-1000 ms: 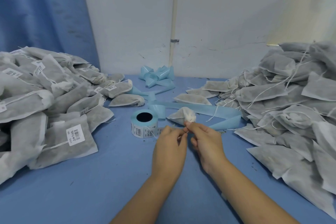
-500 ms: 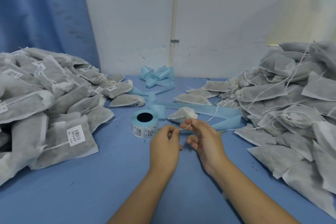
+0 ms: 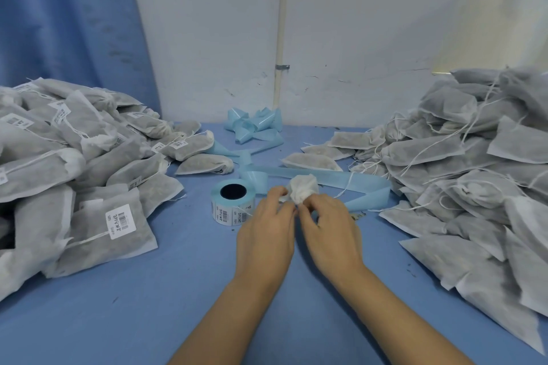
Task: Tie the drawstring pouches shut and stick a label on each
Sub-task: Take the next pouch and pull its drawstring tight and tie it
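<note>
A small white drawstring pouch (image 3: 302,187) lies on the blue table just beyond my fingers, its gathered neck toward me. My left hand (image 3: 267,231) and my right hand (image 3: 329,228) meet at that neck, fingertips pinching the thin white drawstring close to the fabric. Just left of my left hand stands a roll of barcode labels (image 3: 232,201) on pale blue backing, its hollow core facing up.
A heap of labelled grey pouches (image 3: 74,175) fills the left side. An unlabelled heap with loose strings (image 3: 474,175) fills the right. Spent blue backing tape (image 3: 355,184) trails behind the pouch, with more crumpled (image 3: 255,124) by the wall.
Both hands, which held the string drawn out between them nearer me, have moved forward and come together at the pouch's neck.
</note>
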`<action>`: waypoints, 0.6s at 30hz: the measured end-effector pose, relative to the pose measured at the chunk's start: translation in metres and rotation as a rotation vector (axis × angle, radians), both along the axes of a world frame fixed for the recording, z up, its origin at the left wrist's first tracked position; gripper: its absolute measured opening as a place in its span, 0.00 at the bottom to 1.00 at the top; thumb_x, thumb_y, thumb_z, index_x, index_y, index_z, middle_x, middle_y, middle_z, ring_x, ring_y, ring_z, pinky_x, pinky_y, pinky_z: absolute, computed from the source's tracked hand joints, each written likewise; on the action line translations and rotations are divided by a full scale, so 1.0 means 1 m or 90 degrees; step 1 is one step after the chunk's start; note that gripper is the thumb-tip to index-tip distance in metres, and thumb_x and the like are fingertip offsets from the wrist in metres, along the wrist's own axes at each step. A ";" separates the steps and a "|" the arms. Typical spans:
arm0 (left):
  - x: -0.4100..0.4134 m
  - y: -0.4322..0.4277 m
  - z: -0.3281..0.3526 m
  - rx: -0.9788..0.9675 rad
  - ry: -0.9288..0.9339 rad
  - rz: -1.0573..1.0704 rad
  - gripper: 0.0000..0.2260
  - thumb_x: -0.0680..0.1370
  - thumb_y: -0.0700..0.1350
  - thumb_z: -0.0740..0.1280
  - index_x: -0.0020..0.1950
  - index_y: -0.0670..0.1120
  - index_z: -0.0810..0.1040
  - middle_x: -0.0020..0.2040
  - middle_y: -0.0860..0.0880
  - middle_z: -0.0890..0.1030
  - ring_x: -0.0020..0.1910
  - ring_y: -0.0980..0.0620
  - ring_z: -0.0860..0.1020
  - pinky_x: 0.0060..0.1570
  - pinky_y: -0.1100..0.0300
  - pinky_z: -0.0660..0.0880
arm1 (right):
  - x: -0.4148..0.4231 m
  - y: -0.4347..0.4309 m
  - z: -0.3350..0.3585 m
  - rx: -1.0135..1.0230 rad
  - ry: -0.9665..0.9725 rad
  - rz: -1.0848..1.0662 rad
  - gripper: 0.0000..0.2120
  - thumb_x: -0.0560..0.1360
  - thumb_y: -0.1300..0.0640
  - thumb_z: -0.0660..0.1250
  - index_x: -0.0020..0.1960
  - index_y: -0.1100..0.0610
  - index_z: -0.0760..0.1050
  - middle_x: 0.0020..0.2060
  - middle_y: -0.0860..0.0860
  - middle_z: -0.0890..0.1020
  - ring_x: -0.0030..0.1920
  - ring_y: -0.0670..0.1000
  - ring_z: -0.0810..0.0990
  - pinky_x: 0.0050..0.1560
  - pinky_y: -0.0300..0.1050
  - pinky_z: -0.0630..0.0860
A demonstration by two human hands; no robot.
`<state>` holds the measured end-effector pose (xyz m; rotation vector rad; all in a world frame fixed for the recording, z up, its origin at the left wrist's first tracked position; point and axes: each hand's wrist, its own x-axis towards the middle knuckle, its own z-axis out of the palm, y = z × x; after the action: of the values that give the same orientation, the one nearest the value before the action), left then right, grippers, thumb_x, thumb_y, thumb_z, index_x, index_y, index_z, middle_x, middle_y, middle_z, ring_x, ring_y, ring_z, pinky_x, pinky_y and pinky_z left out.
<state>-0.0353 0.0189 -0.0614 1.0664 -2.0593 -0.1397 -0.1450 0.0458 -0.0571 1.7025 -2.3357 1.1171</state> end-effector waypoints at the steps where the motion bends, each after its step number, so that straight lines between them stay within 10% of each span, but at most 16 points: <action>1: -0.001 0.001 0.001 0.005 -0.001 -0.010 0.03 0.77 0.39 0.66 0.49 0.44 0.79 0.66 0.51 0.74 0.51 0.49 0.78 0.34 0.55 0.70 | 0.001 0.001 0.000 0.002 0.056 0.004 0.10 0.79 0.51 0.58 0.44 0.53 0.74 0.42 0.45 0.77 0.48 0.50 0.72 0.43 0.49 0.68; 6: 0.003 -0.008 -0.002 0.066 0.026 -0.038 0.18 0.81 0.40 0.59 0.71 0.50 0.70 0.74 0.61 0.63 0.67 0.59 0.69 0.55 0.60 0.72 | 0.010 0.006 -0.004 -0.032 0.195 0.062 0.19 0.73 0.61 0.61 0.63 0.54 0.75 0.64 0.46 0.77 0.61 0.53 0.74 0.55 0.48 0.70; 18: 0.001 -0.011 -0.009 0.079 0.134 -0.025 0.12 0.78 0.50 0.55 0.50 0.49 0.76 0.45 0.54 0.80 0.44 0.53 0.76 0.42 0.55 0.74 | 0.009 0.004 -0.007 -0.182 0.158 0.101 0.25 0.68 0.66 0.64 0.65 0.60 0.75 0.65 0.51 0.76 0.61 0.57 0.76 0.58 0.53 0.75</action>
<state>-0.0346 0.0081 -0.0706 1.0391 -1.9012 -0.3873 -0.1358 0.0494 -0.0639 1.8203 -1.8270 1.1232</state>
